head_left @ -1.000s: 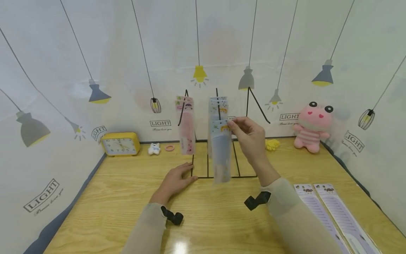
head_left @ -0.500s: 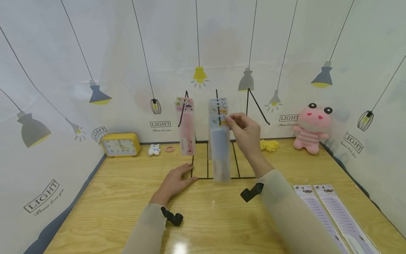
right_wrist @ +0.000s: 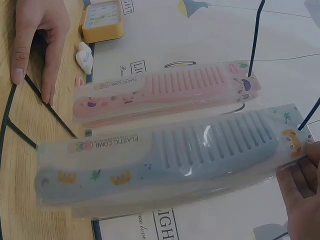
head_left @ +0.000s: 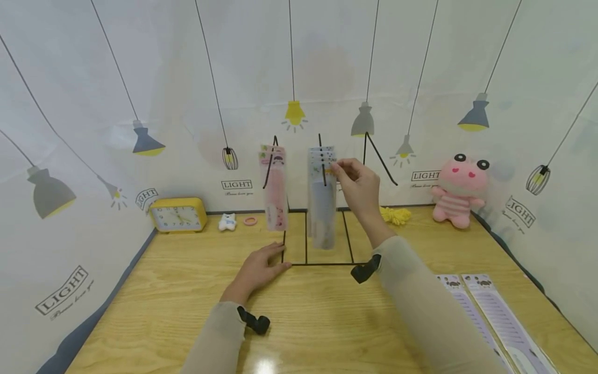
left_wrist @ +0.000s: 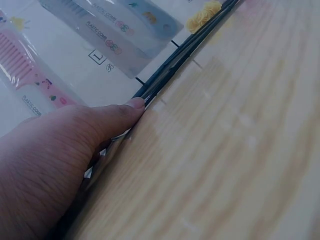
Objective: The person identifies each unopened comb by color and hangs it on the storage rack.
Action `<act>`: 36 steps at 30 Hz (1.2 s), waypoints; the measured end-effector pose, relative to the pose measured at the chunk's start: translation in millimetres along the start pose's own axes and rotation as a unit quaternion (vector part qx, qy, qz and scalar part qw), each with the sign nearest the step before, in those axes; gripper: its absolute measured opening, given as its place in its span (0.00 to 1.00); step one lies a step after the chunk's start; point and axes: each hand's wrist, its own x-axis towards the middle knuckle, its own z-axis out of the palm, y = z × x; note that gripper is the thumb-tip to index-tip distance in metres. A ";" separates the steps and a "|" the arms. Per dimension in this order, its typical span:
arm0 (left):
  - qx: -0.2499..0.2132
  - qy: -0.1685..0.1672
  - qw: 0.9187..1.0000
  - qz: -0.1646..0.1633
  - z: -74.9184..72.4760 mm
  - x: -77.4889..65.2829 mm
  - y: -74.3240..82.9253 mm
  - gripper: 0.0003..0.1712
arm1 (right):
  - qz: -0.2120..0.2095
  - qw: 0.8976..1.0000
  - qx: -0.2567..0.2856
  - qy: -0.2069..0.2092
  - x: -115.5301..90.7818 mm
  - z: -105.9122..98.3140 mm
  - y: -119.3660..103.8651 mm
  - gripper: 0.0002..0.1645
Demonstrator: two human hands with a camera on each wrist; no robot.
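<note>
My right hand (head_left: 358, 186) pinches the top right corner of a packaged blue comb (head_left: 323, 218), which hangs with others like it on the middle hook of a black wire rack (head_left: 327, 264). The right wrist view shows the blue comb (right_wrist: 210, 147) in clear wrapping, the hook through its header. To the left, packaged pink combs (head_left: 275, 192) hang on another hook. My left hand (head_left: 257, 267) lies at the rack's front left corner, fingers extended along the base wire; in the left wrist view its thumb (left_wrist: 117, 117) touches the wire.
Two packaged purple combs (head_left: 502, 317) lie on the table at right. A bare hook (head_left: 380, 158) is on the rack's right side. Along the back stand a yellow clock (head_left: 177, 214), a small white bear figure (head_left: 227, 222), a pink ring (head_left: 250, 221), yellow yarn (head_left: 395, 215) and a pink plush (head_left: 460, 189).
My right hand has pushed the front blue comb back and up along the middle hook, to the other blue ones. The left hand has stayed put.
</note>
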 end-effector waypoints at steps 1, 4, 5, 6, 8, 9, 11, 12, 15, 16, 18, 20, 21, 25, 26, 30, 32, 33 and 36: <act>0.001 0.000 1.000 0.001 0.1 0.0 -0.3 0.36 | 0.002 1.000 -0.001 0.000 0.5 0.2 1.0 0.16; 0.002 -0.001 1.000 0.001 0.0 0.0 -0.8 0.37 | 0.009 1.000 -0.002 -0.002 1.1 0.1 3.6 0.17; 0.003 -0.001 1.000 0.001 -0.1 0.1 -0.9 0.37 | 0.012 1.000 -0.001 -0.005 1.0 0.0 4.5 0.18; 0.005 -0.001 1.000 0.002 -0.3 0.2 -1.0 0.37 | 0.015 1.000 0.001 -0.007 0.9 -0.4 5.3 0.18; 0.006 -0.001 1.000 0.001 -0.5 0.7 -0.5 0.37 | 0.026 1.000 0.003 -0.012 0.0 -2.7 6.1 0.19; 0.007 -0.001 1.000 0.001 -0.4 0.8 -0.5 0.37 | 0.035 0.999 0.005 -0.014 -0.8 -4.4 6.6 0.20; 0.008 -0.002 1.000 0.001 -0.4 1.0 -0.2 0.37 | 0.056 0.998 0.010 -0.017 -3.1 -8.9 8.2 0.21; 0.008 -0.002 1.000 0.000 -0.3 0.9 0.0 0.37 | 0.068 0.997 0.013 -0.018 -4.7 -11.8 8.6 0.23; 0.007 -0.002 1.000 0.000 -0.1 0.6 0.5 0.37 | 0.105 0.994 0.006 -0.024 -10.7 -22.4 12.6 0.27; 0.007 -0.002 1.000 0.001 -0.1 0.6 0.5 0.37 | 0.112 0.993 0.000 -0.027 -13.0 -26.3 14.5 0.28; 0.007 -0.001 1.000 0.002 0.1 0.7 0.4 0.37 | 0.128 0.991 -0.011 -0.034 -17.6 -34.2 18.1 0.30; 0.006 -0.002 1.000 0.004 0.1 0.9 0.1 0.37 | 0.138 0.989 -0.026 -0.042 -21.6 -42.1 22.6 0.30; 0.006 -0.002 1.000 0.004 0.0 0.9 -0.2 0.37 | 0.139 0.989 -0.032 -0.046 -23.2 -46.3 24.4 0.30; 0.001 -0.004 1.000 0.005 0.2 0.5 0.1 0.37 | 0.150 0.986 -0.034 -0.061 -28.4 -65.7 31.0 0.29; 0.000 -0.003 1.000 0.005 0.1 0.4 0.2 0.37 | 0.154 0.986 -0.028 -0.062 -29.4 -71.1 31.8 0.29; -0.002 0.002 1.000 0.004 0.0 0.4 0.1 0.36 | 0.167 0.984 -0.009 -0.069 -33.7 -93.0 34.8 0.28; 0.000 0.005 1.000 0.003 0.5 0.7 -0.6 0.36 | 0.165 0.984 -0.016 -0.071 -36.1 -103.0 35.3 0.27; 0.000 0.005 1.000 0.002 0.9 0.9 -1.0 0.37 | 0.161 0.984 -0.021 -0.072 -37.4 -108.0 35.6 0.27; 0.003 0.005 1.000 0.001 2.2 1.7 -2.1 0.37 | 0.156 0.984 -0.040 -0.073 -41.7 -121.7 35.2 0.25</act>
